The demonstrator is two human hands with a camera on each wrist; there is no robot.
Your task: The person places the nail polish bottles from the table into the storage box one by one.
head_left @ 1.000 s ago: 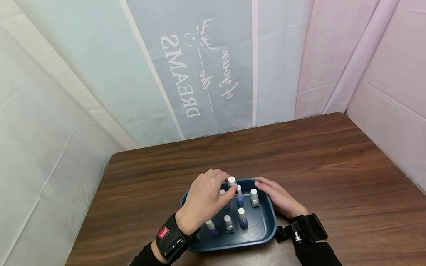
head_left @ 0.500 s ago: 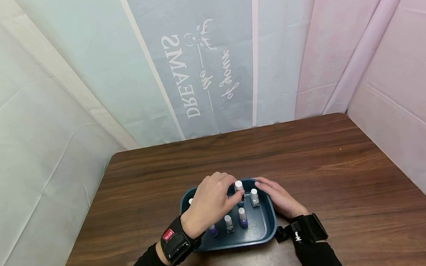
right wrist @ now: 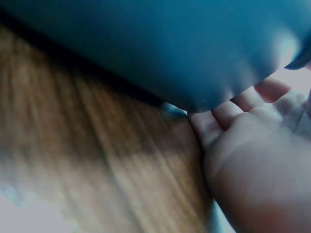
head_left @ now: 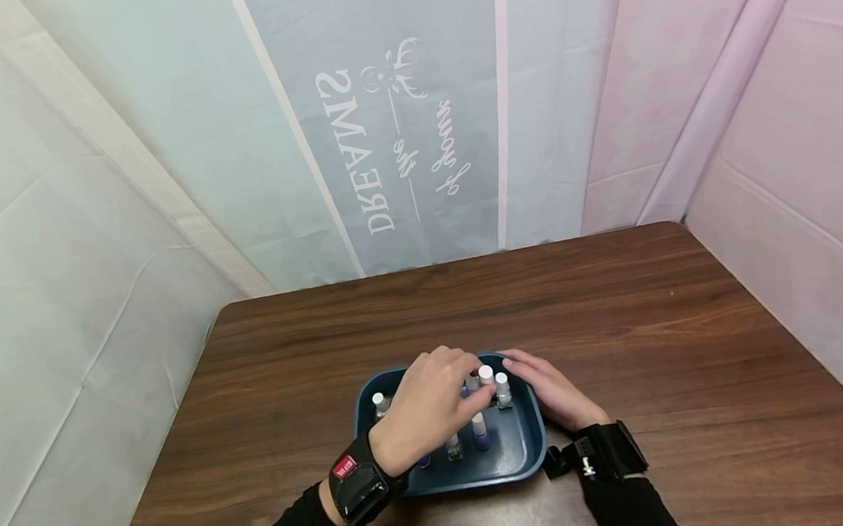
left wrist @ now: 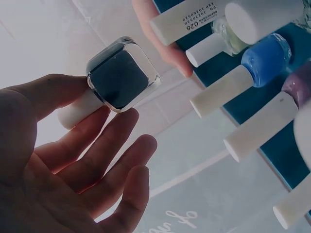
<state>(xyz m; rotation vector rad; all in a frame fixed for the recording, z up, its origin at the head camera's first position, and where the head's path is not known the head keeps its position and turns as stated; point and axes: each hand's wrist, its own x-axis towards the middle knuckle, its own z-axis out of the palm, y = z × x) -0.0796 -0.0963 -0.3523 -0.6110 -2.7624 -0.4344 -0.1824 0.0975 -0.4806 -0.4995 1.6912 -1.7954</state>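
My left hand (head_left: 428, 403) pinches a nail polish bottle by its white cap (head_left: 485, 373) over the back right part of a blue tray (head_left: 507, 458). In the left wrist view the dark-looking square body of this nail polish bottle (left wrist: 119, 80) shows beyond thumb and fingers, apart from the other bottles. My right hand (head_left: 562, 396) rests along the tray's right back corner, its fingers fairly straight; the right wrist view shows that hand against the tray's outer wall (right wrist: 184, 53). Other white-capped bottles stand in the tray, among them a clear one (head_left: 503, 390) and a purple one (head_left: 480, 432).
A blue nail polish bottle (left wrist: 267, 60) stands among several others in the left wrist view; my left hand partly covers them in the head view. The tray sits on a brown wooden table (head_left: 618, 305). Printed cloth (head_left: 411, 132) hangs behind the table and on both sides.
My left hand has moved right and slightly nearer, carrying the pinched nail polish bottle beside the clear one at the right. My right hand stays at the tray's corner.
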